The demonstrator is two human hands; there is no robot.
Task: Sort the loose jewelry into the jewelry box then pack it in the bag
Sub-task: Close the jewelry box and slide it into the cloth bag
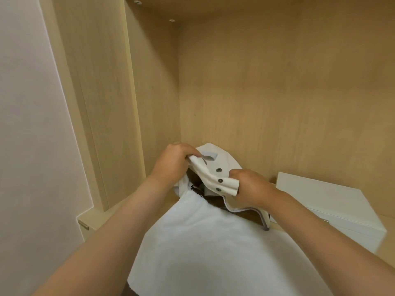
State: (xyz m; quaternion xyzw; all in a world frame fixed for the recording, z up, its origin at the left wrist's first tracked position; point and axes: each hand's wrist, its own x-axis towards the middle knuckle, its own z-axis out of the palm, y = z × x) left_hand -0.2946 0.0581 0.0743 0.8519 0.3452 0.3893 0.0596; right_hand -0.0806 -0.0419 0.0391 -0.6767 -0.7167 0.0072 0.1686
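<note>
- One big wooden cupboard (277, 82) is seen all around, and everything is kept on its shelf.
- The white cloth bag (203, 242) is laid in the middle. Its long side runs from near to far. Its mouth is turned to the far end, where a brown inside can be seen.
- The white jewelry box (333, 206) is set flat just to the right of the bag, with its lid up and shut. Its long side runs from far left to near right.
- No loose jewelry is seen, so the sorting is judged to be done. The box is not yet in the bag, so the packing is left.
- The bag's flap (210, 169) is gripped tight at its far end by the left hand (171, 165). Its near end is gripped by the right hand (250, 184).
- Three small dark snaps (220, 180) are set in a row on the flap, between the hands.
</note>
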